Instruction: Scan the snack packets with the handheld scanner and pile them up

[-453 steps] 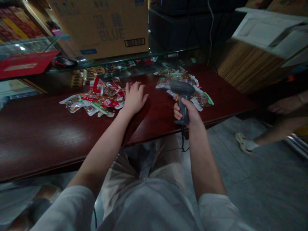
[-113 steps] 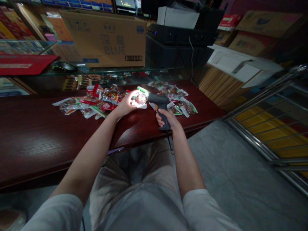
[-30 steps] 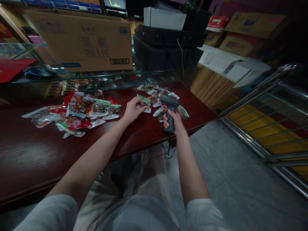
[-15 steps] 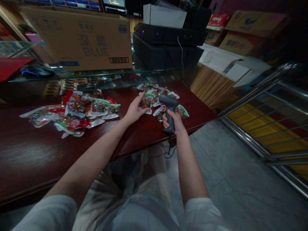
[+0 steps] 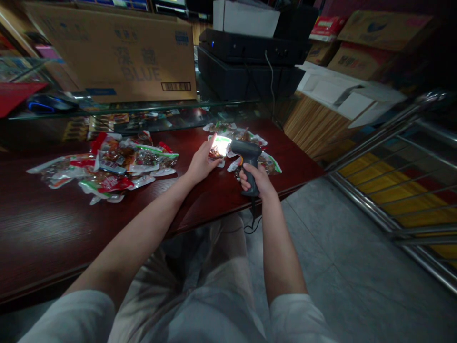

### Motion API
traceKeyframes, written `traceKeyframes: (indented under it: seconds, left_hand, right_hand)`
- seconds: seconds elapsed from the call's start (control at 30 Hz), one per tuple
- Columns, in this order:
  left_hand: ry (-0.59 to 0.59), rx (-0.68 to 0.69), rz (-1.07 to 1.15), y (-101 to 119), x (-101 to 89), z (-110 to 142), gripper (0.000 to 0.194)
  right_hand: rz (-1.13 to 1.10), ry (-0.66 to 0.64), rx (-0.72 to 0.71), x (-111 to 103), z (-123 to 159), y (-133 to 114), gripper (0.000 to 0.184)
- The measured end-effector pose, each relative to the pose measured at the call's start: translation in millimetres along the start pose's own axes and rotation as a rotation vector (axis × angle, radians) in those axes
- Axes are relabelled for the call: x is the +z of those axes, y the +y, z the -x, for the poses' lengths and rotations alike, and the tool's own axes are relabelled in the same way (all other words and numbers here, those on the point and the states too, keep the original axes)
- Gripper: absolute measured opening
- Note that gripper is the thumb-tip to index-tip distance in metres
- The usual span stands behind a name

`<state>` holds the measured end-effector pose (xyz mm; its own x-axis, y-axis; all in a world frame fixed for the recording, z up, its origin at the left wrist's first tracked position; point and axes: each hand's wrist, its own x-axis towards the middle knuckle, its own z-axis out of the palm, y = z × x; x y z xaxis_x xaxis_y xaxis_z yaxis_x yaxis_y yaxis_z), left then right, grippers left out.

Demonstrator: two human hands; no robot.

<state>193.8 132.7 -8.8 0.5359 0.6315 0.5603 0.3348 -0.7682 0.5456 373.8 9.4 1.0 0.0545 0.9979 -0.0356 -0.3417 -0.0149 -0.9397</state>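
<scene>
Packet [image 5: 220, 147] newly lit by scanner [image 5: 249, 152], right hand [image 5: 258, 180] gripping scanner, left hand [image 5: 201, 164] spread wide at packet

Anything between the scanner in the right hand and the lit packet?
Nothing visible. The scanner in the right hand has its front end close to the lit packet; the left hand is at the packet's opposite side, not between them.

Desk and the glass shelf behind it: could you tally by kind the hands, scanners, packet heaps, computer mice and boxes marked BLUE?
Left hand and right hand: 2
Scanner: 1
Left heap of packets and right heap of packets: 2
Computer mouse: 1
Box marked BLUE: 1
Total: 7
</scene>
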Motion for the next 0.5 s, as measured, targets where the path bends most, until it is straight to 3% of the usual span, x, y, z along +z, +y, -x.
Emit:
traceKeyframes:
  seconds: [0.3, 0.4, 0.5]
  left_hand:
    - [0.011, -0.027, -0.116, 7, -8.0, -1, 0.074]
    - [-0.046, -0.17, -0.305, 7, -27.5, -4, 0.07]
    - [-0.1, -0.4, -0.569, 0, -60.2, -4, 0.066]
  right_hand:
    - [-0.069, 0.04, -0.025, 0, 2, 2, 0.041]
    - [-0.085, 0.043, -0.035, -2, 1, 4, 0.042]
    - [-0.09, 0.033, -0.038, -3, 1, 5, 0.043]
